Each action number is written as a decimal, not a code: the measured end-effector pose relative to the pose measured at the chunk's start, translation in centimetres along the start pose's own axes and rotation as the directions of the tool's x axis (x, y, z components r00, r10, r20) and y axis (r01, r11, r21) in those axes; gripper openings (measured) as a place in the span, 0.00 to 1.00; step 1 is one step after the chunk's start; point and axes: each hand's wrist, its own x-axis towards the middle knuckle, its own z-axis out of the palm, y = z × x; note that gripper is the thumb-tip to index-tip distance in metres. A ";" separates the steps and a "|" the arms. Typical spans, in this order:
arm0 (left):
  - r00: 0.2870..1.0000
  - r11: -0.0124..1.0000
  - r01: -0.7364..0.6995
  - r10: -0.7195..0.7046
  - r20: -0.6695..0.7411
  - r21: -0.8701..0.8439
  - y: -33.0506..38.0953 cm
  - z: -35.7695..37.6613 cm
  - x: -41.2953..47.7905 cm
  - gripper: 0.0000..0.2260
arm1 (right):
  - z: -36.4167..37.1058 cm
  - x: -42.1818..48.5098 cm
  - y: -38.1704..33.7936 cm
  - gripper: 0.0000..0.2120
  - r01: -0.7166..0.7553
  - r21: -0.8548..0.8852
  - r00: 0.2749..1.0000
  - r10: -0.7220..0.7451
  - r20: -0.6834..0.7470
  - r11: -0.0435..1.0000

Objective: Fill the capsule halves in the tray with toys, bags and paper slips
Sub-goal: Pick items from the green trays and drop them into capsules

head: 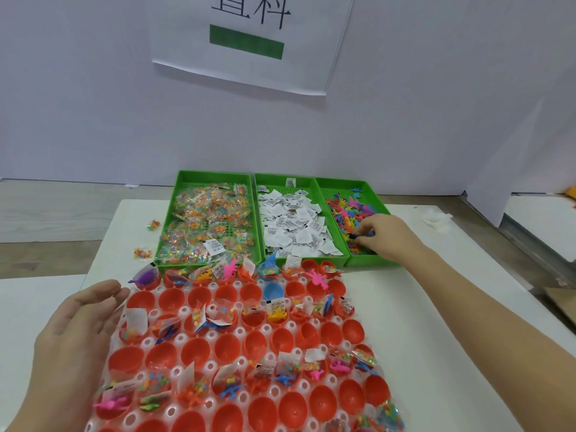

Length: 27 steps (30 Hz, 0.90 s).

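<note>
Roughly half done: in the clear tray (268, 329) beside the left hand (78, 332), rows of red capsule halves (227, 346) stuffed with toys, bags and slips alternated with rows that sat empty, among them a lone blue half (273, 291). The left hand lay open, fingers relaxed, at the tray's left edge; whether it touched could not be told. The right hand (380, 235) reached into the toy bin (374, 261), fingers curled down and pinching what looked like a blue toy (353, 236). Just left of that hand sat the bin of paper slips (293, 226), and beyond it the bin of bags (208, 226). All three bins crowded the tray's far edge, leaving little gap there. Bare white tabletop (420, 307) under the right forearm offered the widest open room. Two loose bags (142, 253) lay on the tabletop beyond the left hand.
</note>
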 end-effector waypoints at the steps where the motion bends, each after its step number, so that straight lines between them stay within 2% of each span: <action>1: 1.000 1.000 -0.008 0.008 0.005 -0.007 -0.1 -0.1 0.0 0.11 | 0.2 -0.3 -0.1 0.06 -0.002 0.022 0.997 0.003 -0.073 1.000; 3: 1.000 1.000 -0.020 0.020 0.014 -0.015 -0.3 -0.2 -0.1 0.11 | 0.3 -1.2 -0.5 0.06 0.001 0.191 0.973 0.043 -0.228 0.982; 5: 1.000 1.000 -0.021 0.021 0.014 -0.011 -0.5 -0.3 0.0 0.11 | 0.0 -2.5 -1.3 0.04 0.051 0.393 0.930 0.100 -0.355 0.918; 8: 1.000 1.000 -0.024 0.024 0.008 0.018 -0.6 -0.3 0.3 0.11 | -1.0 -4.6 -3.6 0.08 0.197 0.560 0.900 0.079 -0.428 0.805; 11: 1.000 0.999 -0.003 0.003 0.018 0.032 -0.8 -0.6 0.8 0.12 | -2.5 -6.4 -6.6 0.14 0.381 0.505 0.908 -0.211 -0.362 0.774; 13: 1.000 0.999 0.004 -0.005 0.030 0.032 -1.0 -0.7 1.0 0.11 | -3.0 -6.9 -8.1 0.10 0.479 0.368 0.877 -0.413 -0.246 0.797; 15: 1.000 1.000 0.005 -0.006 0.031 0.023 -1.1 -0.7 1.1 0.11 | -3.2 -6.9 -9.2 0.09 0.534 0.300 0.844 -0.518 -0.138 0.791; 18: 1.000 1.000 -0.002 0.002 0.027 0.004 -1.1 -0.6 1.1 0.11 | -3.0 -6.7 -10.5 0.09 0.556 0.256 0.820 -0.573 -0.010 0.791; 21: 0.999 1.000 0.000 -0.001 0.034 0.002 -1.2 -0.8 1.2 0.11 | -2.9 -6.5 -11.1 0.11 0.546 0.218 0.822 -0.568 0.051 0.809; 27: 0.999 0.999 -0.015 0.014 0.032 0.029 -1.1 -0.7 1.4 0.11 | -3.1 -6.3 -10.9 0.18 0.425 0.331 0.869 -0.482 0.111 0.842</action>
